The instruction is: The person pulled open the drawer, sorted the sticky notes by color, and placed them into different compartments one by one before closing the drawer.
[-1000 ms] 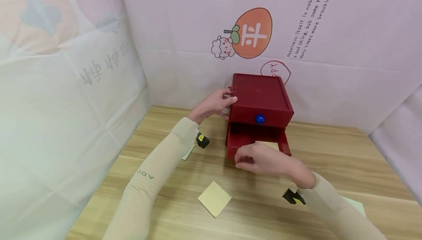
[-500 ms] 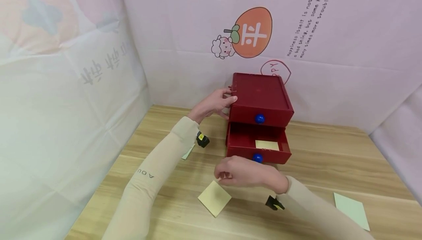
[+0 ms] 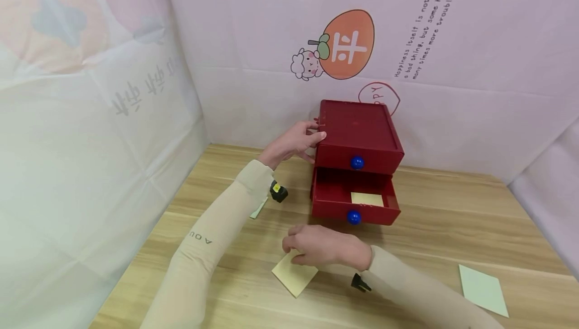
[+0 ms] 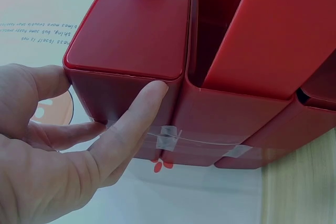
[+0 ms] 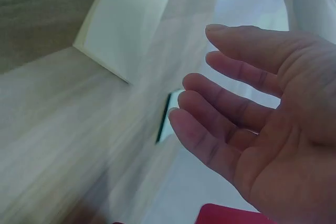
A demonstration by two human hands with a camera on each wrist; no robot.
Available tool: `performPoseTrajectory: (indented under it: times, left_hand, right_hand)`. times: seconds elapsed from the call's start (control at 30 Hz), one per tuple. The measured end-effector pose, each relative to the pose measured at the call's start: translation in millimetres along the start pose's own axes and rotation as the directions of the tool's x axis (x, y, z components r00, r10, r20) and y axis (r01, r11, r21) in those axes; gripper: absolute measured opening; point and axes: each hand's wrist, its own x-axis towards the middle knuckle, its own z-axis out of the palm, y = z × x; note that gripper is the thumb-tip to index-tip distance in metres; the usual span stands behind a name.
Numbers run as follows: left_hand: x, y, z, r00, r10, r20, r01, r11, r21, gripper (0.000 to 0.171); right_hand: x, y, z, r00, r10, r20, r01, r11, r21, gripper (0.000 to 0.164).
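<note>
A dark red drawer unit [image 3: 357,125] stands against the back wall, with blue ball knobs. Its lower drawer [image 3: 325,209] is pulled out, and a yellow sticky note pad [image 3: 367,199] lies inside. My left hand [image 3: 294,140] touches the unit's left side and upper edge; in the left wrist view its extended fingers [image 4: 131,121] press the side near the upper drawer's front. My right hand [image 3: 318,245] hovers over a yellow sticky note pad [image 3: 295,281] on the table, partly covering it. Loosely bent, apart and holding nothing, its fingers [image 5: 210,135] show in the right wrist view.
A pale green sticky note pad [image 3: 484,290] lies on the wooden table [image 3: 452,208] at right. Another pale green piece [image 3: 258,208] shows partly behind my left forearm. White printed cloth [image 3: 253,42] covers the back and side walls.
My right hand has moved from the open drawer's front, left and toward me, to the yellow sticky note pad on the table. My left hand stays on the drawer unit.
</note>
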Motion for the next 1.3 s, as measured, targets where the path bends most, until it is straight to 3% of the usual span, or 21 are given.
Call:
performPoseTrajectory:
  times: [1.07,1.3]
  left_hand:
    - [-0.9,-1.3,0.4,1.0,0.0,-0.002,0.0,0.999,0.039,0.064]
    - [-1.9,-0.3,-0.2,1.0,0.008,0.002,-0.008,1.0,0.022,0.066]
  right_hand:
    - [20.4,6.0,28.8,0.991,-0.083,0.107,0.092,0.992,-0.087,0.038]
    - [27.2,4.5,28.3,0.988,-0.057,0.14,0.072,0.992,-0.1,0.038]
